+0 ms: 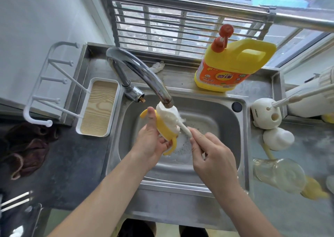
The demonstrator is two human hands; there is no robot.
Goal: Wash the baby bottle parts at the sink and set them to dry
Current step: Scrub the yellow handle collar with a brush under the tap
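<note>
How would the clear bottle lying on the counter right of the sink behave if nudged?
The clear bottle lies on its side and looks round, so it would probably roll. It appears empty, so it is likely light and easily pushed.

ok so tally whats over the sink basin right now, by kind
hands: 2 (left hand, right hand)
yellow bottle collar with handles: 1
white brush: 1
tap: 1
total: 5
</note>
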